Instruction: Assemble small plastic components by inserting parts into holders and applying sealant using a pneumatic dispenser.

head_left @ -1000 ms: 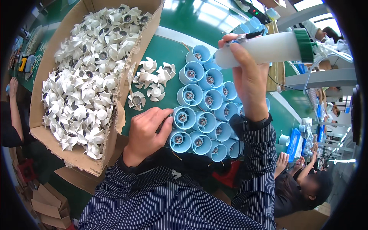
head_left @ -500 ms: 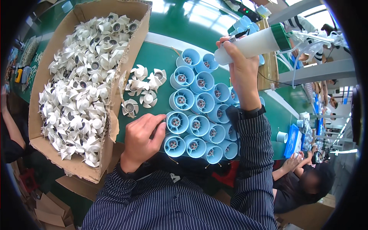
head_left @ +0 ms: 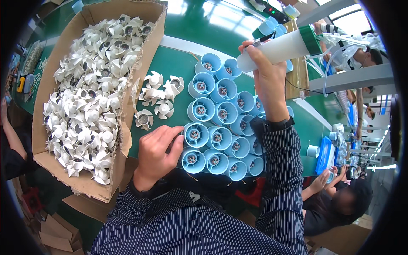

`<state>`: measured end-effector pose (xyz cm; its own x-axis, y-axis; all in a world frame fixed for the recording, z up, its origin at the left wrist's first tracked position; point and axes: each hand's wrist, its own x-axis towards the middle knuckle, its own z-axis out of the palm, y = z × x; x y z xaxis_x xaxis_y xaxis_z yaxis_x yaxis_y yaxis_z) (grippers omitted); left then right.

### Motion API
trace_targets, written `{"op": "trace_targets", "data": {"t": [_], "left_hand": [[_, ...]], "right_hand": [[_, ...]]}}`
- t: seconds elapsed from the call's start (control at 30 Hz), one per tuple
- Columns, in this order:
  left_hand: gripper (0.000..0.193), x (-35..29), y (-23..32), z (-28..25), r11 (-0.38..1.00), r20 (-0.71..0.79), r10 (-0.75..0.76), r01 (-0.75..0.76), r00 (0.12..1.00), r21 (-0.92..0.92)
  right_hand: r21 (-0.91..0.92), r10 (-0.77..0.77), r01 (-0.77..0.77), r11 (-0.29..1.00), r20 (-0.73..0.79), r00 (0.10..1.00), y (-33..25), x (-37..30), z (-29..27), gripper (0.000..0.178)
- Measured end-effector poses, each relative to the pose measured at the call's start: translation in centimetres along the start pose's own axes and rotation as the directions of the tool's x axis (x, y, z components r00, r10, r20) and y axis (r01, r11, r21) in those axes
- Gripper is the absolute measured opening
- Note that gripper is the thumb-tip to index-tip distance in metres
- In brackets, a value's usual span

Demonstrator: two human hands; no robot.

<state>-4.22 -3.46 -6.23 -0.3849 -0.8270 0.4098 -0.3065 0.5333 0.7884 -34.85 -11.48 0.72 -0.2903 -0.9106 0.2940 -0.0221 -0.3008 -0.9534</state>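
My right hand (head_left: 267, 68) is wrapped around a translucent white cartridge (head_left: 280, 47) with a green end cap, tilted above the far right of the light-blue fan housings. Several housings stand upright in close rows, each showing a small motor coil on spokes inside. At the left edge of one fan housing (head_left: 196, 135), my left hand (head_left: 158, 154) is closed, its bent thumb and index fingertip against the wall. Beyond that hand lie several loose white fan blades (head_left: 164, 109) on the green table. The cartridge's narrow tip is hidden from view.
A large cardboard box (head_left: 120, 142) full of white fan blades takes up the left side. Tubing (head_left: 331, 63) runs from the cartridge's green end. At right stand a lone blue cup (head_left: 313, 151), a blue tray (head_left: 325, 154) and a co-worker's hands (head_left: 319, 182).
My hands and the cartridge have barely moved. At right, a round light-blue part now shows in the co-worker's hands, and a person in the background has shifted.
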Motion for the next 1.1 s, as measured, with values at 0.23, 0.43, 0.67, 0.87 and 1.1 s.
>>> {"op": "trace_targets", "data": {"t": [0.23, 0.43, 0.67, 0.87, 1.1], "left_hand": [[0.015, 0.1, 0.0, 0.0, 1.000, -0.005, 0.006, -0.006, 1.000, -0.002], [0.015, 0.0, 0.1, -0.1, 1.000, -0.005, 0.007, -0.007, 1.000, 0.005], [0.015, 0.0, 0.0, 0.0, 1.000, -0.006, 0.009, -0.009, 1.000, 0.001], [0.015, 0.0, 0.0, 0.0, 1.000, -0.004, 0.009, -0.009, 1.000, -0.012], [0.016, -0.1, 0.0, -0.1, 1.000, 0.006, -0.002, 0.002, 1.000, -0.010]], "right_hand": [[-0.022, -0.004, 0.004, 1.000, 0.000, 1.000, -0.4, -0.1, 0.0, 0.030], [0.015, -0.055, 0.055, 0.998, -0.003, 0.998, -0.7, -0.4, 0.5, 0.028], [0.052, -0.076, 0.070, 0.996, 0.113, 0.991, -1.0, -0.1, 3.1, 0.026], [0.079, -0.053, 0.040, 0.996, 0.171, 0.984, 0.5, 0.2, 4.3, 0.023], [0.090, -0.032, 0.020, 0.996, 0.138, 0.990, 0.8, 0.6, 4.2, 0.023]]}}
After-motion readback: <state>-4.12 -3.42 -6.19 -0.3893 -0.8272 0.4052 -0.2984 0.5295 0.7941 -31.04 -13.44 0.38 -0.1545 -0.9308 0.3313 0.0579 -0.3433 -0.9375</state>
